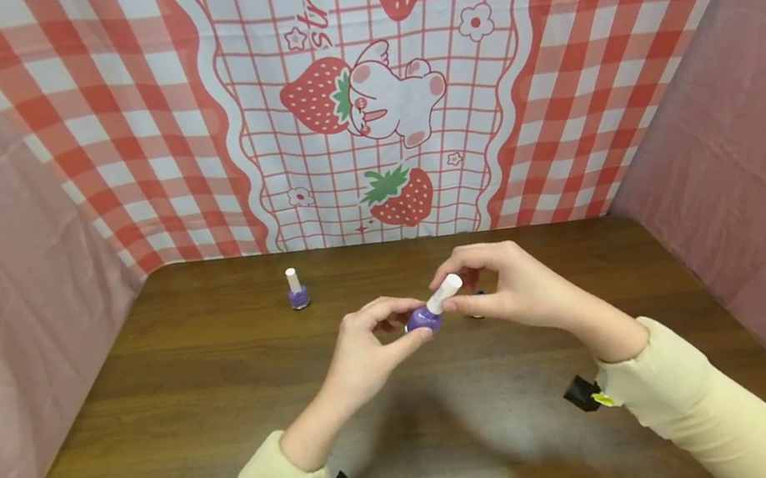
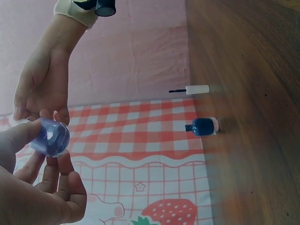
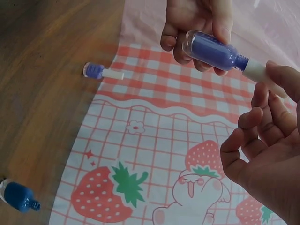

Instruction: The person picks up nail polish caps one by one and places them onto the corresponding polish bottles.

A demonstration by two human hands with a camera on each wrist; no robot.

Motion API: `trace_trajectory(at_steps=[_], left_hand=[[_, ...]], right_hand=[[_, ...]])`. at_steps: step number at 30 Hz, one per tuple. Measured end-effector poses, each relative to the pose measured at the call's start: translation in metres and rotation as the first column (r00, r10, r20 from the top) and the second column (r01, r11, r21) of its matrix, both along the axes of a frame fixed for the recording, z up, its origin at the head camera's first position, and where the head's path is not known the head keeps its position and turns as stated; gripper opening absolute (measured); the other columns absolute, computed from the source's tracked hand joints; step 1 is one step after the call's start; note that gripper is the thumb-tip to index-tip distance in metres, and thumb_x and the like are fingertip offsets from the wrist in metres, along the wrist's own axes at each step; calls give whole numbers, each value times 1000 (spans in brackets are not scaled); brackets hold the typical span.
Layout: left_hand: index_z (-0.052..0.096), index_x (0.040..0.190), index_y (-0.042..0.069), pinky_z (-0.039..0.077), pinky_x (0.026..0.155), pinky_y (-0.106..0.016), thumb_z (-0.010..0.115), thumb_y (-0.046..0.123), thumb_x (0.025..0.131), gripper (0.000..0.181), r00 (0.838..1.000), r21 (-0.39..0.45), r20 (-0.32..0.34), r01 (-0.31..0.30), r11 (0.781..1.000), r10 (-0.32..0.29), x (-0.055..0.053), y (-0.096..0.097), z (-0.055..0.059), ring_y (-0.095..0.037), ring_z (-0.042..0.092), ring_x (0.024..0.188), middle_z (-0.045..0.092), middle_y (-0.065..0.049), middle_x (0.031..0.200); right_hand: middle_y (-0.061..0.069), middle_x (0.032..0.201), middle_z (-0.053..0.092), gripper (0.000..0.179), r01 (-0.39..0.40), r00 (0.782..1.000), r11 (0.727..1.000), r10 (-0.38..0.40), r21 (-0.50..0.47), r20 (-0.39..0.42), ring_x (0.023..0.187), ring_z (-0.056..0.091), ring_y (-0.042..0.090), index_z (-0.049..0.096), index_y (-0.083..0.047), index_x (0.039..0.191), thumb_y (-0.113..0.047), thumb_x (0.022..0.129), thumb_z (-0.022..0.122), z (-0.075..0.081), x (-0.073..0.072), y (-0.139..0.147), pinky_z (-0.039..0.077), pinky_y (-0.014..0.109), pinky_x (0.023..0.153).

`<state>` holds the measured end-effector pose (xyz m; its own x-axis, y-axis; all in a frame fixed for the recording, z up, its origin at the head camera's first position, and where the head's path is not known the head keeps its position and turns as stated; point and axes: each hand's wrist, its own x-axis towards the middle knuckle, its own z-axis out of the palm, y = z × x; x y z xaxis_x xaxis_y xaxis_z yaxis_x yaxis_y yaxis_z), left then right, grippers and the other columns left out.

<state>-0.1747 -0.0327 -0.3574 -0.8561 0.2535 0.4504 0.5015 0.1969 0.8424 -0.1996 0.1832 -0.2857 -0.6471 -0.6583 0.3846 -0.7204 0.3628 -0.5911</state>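
Observation:
My left hand (image 1: 364, 354) grips a purple nail polish bottle (image 1: 424, 320) between thumb and fingers, above the middle of the table. The thumb and fingers of my right hand (image 1: 524, 287) pinch its white cap (image 1: 445, 294). In the right wrist view the threaded neck (image 3: 241, 63) shows between bottle and cap, the bottle tilted. Under the right hand, mostly hidden in the head view, stands an uncapped blue nail polish bottle (image 2: 204, 127). Beside it a white cap with its brush (image 2: 198, 89) stands upright, brush upward, in the left wrist view.
Another purple nail polish bottle (image 1: 298, 296), its white cap on, stands toward the back left of the brown wooden table (image 1: 159, 446). Behind the table hangs a red checked strawberry cloth (image 1: 183, 137). Pink cloths (image 1: 730, 88) hang at both sides.

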Motion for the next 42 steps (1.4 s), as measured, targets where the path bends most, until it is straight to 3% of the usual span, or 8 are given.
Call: trace_trajectory(at_steps=[4, 15, 24, 32, 42], left_hand=[[71, 102, 11, 51, 74, -34, 77, 14, 78, 25, 1000, -3, 3, 1, 1000, -1, -1, 1, 0, -11, 61, 82, 71, 0, 95], [70, 103, 9, 52, 69, -28, 76, 13, 79, 25, 997, 25, 73, 31, 999, -33, -1, 3, -1, -12, 61, 78, 71, -3, 93], [69, 104, 6, 52, 67, -26, 75, 11, 79, 26, 993, 62, 110, 38, 997, -44, -1, 6, 1, -13, 61, 76, 71, -8, 94], [69, 105, 5, 51, 67, -25, 76, 11, 79, 27, 988, 86, 148, 17, 996, -30, -2, 5, 0, -15, 60, 75, 70, -10, 94], [69, 103, 7, 51, 67, -24, 77, 10, 78, 27, 983, 102, 183, -22, 995, 3, -2, 5, 1, -14, 60, 76, 70, -8, 92]], right_hand=[[-3, 87, 65, 21, 0, 998, 1000, 0, -10, 57, 66, 56, 11, 68, -15, 102, -11, 82, 73, -1, -1, -1, 49, 26, 51], [-6, 87, 66, 19, 9, 999, 1000, -9, -10, 31, 71, 56, 10, 69, -13, 100, -11, 82, 74, -5, -8, -5, 49, 26, 61], [-7, 79, 63, 16, 60, 998, 997, -58, -44, 33, 69, 54, 10, 68, -18, 92, -11, 80, 76, -5, -8, -9, 46, 25, 59], [-6, 76, 61, 15, 111, 994, 992, -111, -59, 0, 69, 53, 9, 67, -17, 87, -13, 77, 78, -11, -11, -14, 46, 24, 60], [-7, 73, 58, 19, 144, 985, 987, -150, -69, -86, 67, 53, 10, 65, -15, 83, -19, 74, 81, -11, -11, -22, 48, 31, 59]])
